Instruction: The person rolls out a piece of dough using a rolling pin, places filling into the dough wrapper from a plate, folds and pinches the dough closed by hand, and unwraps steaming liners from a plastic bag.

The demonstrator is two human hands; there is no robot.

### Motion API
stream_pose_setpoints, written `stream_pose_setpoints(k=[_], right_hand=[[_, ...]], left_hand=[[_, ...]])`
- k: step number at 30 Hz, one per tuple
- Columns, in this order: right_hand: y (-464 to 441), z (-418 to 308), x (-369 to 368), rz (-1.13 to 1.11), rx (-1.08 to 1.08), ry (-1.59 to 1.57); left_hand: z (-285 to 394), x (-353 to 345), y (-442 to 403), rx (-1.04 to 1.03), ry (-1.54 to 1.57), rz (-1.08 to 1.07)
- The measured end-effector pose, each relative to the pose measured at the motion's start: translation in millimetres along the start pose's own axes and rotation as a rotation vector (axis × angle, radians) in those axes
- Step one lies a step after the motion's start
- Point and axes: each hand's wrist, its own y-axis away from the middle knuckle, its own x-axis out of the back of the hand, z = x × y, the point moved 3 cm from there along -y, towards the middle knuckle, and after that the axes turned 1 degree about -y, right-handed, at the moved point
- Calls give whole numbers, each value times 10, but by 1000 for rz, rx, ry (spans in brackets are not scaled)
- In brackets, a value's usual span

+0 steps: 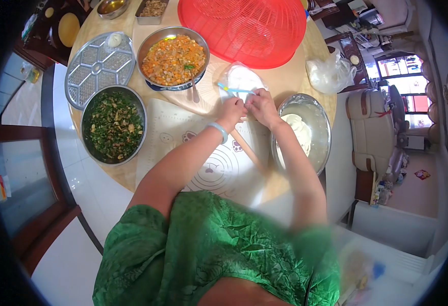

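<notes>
My left hand (232, 113), with a pale bangle at its wrist, and my right hand (262, 107) are close together over the middle of the table. Both have their fingers closed in a pinch at the near edge of a clear plastic bag (243, 76) with white powder in it. A light blue strip, like a bag clip (236, 91), lies across the bag just beyond my fingers. Under my hands a wooden rolling pin (248, 151) lies on the printed pastry mat (173, 148). The steel bowl of pale dough (298, 135) stands beside my right forearm.
A bowl of chopped greens (112, 125) and a metal steamer rack (99, 66) with a small white lump (114, 40) stand left. Behind are a bowl of diced orange filling (175, 60) with a spoon, a red basket (244, 30) and a crumpled plastic bag (331, 72).
</notes>
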Motion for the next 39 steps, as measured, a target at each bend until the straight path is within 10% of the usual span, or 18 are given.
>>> stream_pose_setpoints(k=[6, 12, 24, 39], right_hand=[[78, -82, 13, 62, 3, 137], [84, -482, 195, 204, -3, 336], [-220, -34, -19, 524, -17, 507], [-373, -187, 96, 131, 132, 467]], left_hand=[[-100, 21, -15, -29, 12, -19], [62, -48, 10, -600, -404, 130], [125, -33, 159, -440, -1251, 129], [27, 40, 186, -546, -1346, 195]])
